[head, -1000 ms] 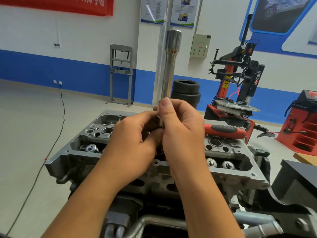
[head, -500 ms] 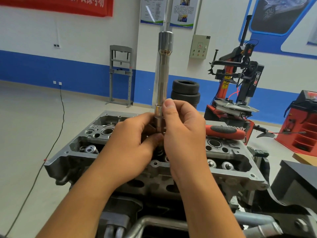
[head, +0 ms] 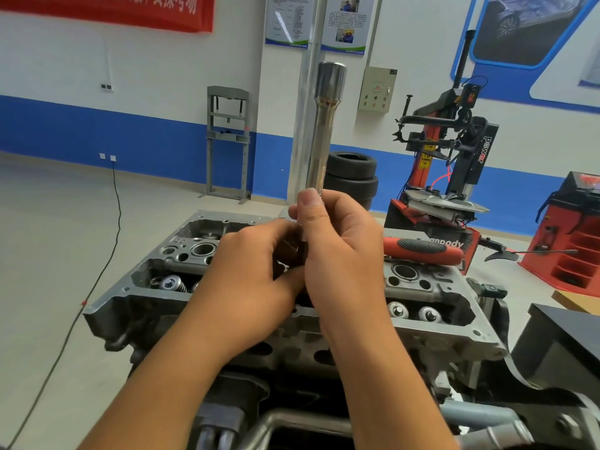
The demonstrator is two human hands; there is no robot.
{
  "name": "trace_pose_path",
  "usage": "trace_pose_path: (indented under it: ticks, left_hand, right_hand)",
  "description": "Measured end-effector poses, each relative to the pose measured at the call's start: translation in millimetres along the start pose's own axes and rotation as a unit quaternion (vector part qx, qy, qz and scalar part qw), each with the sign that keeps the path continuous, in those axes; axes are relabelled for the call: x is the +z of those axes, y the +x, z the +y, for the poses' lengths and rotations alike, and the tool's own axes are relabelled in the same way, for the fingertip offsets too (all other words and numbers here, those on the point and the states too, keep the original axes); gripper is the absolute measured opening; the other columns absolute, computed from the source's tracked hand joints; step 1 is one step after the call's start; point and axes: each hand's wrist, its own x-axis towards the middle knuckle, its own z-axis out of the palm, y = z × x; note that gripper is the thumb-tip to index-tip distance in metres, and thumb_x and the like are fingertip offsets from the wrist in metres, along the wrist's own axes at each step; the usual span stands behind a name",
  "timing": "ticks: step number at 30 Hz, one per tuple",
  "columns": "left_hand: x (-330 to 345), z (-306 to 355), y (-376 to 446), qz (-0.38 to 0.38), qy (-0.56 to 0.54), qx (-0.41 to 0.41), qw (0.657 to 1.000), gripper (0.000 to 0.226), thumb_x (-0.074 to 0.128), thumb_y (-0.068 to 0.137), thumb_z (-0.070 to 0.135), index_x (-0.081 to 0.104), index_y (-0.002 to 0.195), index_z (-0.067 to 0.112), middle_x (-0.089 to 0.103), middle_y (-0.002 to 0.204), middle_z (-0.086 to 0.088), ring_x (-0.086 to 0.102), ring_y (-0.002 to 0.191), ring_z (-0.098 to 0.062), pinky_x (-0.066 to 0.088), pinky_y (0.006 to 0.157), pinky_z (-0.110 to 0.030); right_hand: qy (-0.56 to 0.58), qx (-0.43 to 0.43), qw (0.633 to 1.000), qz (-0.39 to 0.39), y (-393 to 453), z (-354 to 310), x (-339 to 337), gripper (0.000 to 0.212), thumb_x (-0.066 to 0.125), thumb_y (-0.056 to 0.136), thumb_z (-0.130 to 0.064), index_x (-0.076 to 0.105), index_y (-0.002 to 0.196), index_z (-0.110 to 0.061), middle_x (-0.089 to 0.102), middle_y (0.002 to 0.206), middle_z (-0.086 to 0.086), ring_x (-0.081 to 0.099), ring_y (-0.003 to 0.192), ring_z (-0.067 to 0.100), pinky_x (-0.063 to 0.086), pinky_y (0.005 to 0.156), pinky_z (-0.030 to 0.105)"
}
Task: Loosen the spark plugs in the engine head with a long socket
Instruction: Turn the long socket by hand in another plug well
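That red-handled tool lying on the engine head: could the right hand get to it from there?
Probably yes. The red-handled tool lies uncovered just beside the right hand, but that hand now grips the long socket.

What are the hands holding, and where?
Both the right hand and left hand grip the long chrome steel socket at its lower end, upright.
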Motion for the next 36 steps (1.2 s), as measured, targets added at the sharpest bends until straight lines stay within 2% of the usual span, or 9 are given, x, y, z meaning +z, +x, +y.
trace_pose_path:
  ticks: [5, 8, 12, 15, 18, 22, 29, 33, 36]
  left_hand:
    - [4.0, -1.0, 0.5, 0.038, 0.005, -0.016, 0.999, 0.037, 0.076, 0.078, 0.033, 0.072, 0.113, 0.039, 0.074, 0.090, 0.014, 0.071, 0.082, -0.001, 0.064, 0.073, -0.032]
    - [4.6, 0.4, -0.5, 0.054, 0.014, -0.007, 0.998, 0.038, 0.069, 0.074, 0.041, 0.068, 0.112, 0.042, 0.072, 0.085, 0.014, 0.069, 0.076, 0.001, 0.063, 0.065, -0.030]
    - [3.8, 1.5, -2.0, 0.030, -0.015, 0.029, 0.999, 0.036, 0.064, 0.090, 0.033, 0.062, 0.124, 0.045, 0.075, 0.092, 0.016, 0.072, 0.081, -0.001, 0.061, 0.063, -0.025]
    - [3.6, 0.3, -2.0, 0.026, -0.024, 0.030, 0.999, 0.037, 0.064, 0.097, 0.023, 0.062, 0.127, 0.044, 0.076, 0.096, 0.014, 0.073, 0.086, -0.006, 0.062, 0.068, -0.031]
    - [5.5, -1.4, -2.3, 0.059, -0.019, 0.016, 0.998, 0.035, 0.068, 0.091, 0.032, 0.062, 0.122, 0.048, 0.074, 0.088, 0.013, 0.072, 0.083, -0.009, 0.063, 0.068, -0.038]
    - [6.8, -1.3, -2.6, 0.083, -0.023, 0.018, 0.996, 0.035, 0.067, 0.080, 0.044, 0.065, 0.115, 0.049, 0.071, 0.076, 0.014, 0.070, 0.070, -0.004, 0.058, 0.056, -0.028]
    - [3.1, -1.6, -2.2, 0.033, -0.054, 0.046, 0.997, 0.034, 0.061, 0.098, 0.027, 0.063, 0.129, 0.042, 0.077, 0.097, 0.014, 0.074, 0.089, -0.004, 0.062, 0.073, -0.031]
    - [6.0, -4.4, -2.2, 0.088, -0.045, 0.029, 0.995, 0.031, 0.074, 0.092, 0.029, 0.064, 0.116, 0.045, 0.075, 0.082, 0.015, 0.073, 0.076, -0.004, 0.061, 0.063, -0.030]
    - [7.1, -4.4, -2.0, 0.125, -0.042, 0.021, 0.991, 0.029, 0.077, 0.084, 0.039, 0.068, 0.110, 0.046, 0.072, 0.072, 0.012, 0.072, 0.067, -0.008, 0.060, 0.058, -0.033]
  right_hand:
    - [0.039, 0.003, 0.999, 0.023, 0.3, 1.6, -0.2, 0.015, 0.077, 0.092, -0.034, 0.067, 0.095, -0.024, 0.073, 0.082, -0.007, 0.069, 0.069, 0.003, 0.054, 0.061, 0.017]
    - [0.031, -0.013, 0.999, 0.018, -0.2, 3.0, 1.1, 0.011, 0.072, 0.097, -0.032, 0.068, 0.093, -0.023, 0.072, 0.078, -0.011, 0.068, 0.067, 0.001, 0.053, 0.061, 0.015]
    - [0.007, -0.023, 1.000, 0.017, 1.8, 4.3, 1.5, 0.014, 0.063, 0.103, -0.030, 0.070, 0.092, -0.024, 0.069, 0.075, -0.015, 0.066, 0.070, 0.000, 0.052, 0.065, 0.017]
    - [0.004, -0.019, 1.000, 0.009, 2.1, 3.0, 1.5, 0.019, 0.060, 0.104, -0.032, 0.071, 0.091, -0.023, 0.068, 0.075, -0.016, 0.065, 0.072, 0.000, 0.050, 0.067, 0.020]
    - [0.029, -0.004, 1.000, 0.008, 1.5, 2.1, 1.0, 0.012, 0.069, 0.098, -0.035, 0.071, 0.095, -0.024, 0.072, 0.082, -0.010, 0.070, 0.076, 0.004, 0.054, 0.067, 0.019]
    - [0.024, -0.005, 1.000, 0.013, 0.2, 3.6, -0.9, 0.011, 0.075, 0.094, -0.036, 0.069, 0.094, -0.027, 0.074, 0.087, -0.009, 0.072, 0.078, 0.005, 0.054, 0.066, 0.015]
    - [0.011, -0.008, 1.000, 0.008, 2.3, 2.8, 0.0, 0.018, 0.062, 0.103, -0.031, 0.072, 0.092, -0.021, 0.068, 0.074, -0.016, 0.066, 0.072, 0.001, 0.052, 0.068, 0.022]
    - [0.040, -0.003, 0.999, 0.020, 0.9, 1.3, -0.9, 0.012, 0.076, 0.093, -0.036, 0.070, 0.094, -0.025, 0.074, 0.088, -0.007, 0.072, 0.079, 0.005, 0.055, 0.068, 0.017]
    - [0.027, -0.006, 0.999, 0.017, -0.3, 0.5, -1.4, 0.016, 0.078, 0.091, -0.036, 0.069, 0.092, -0.023, 0.074, 0.085, -0.005, 0.071, 0.074, 0.006, 0.054, 0.064, 0.016]
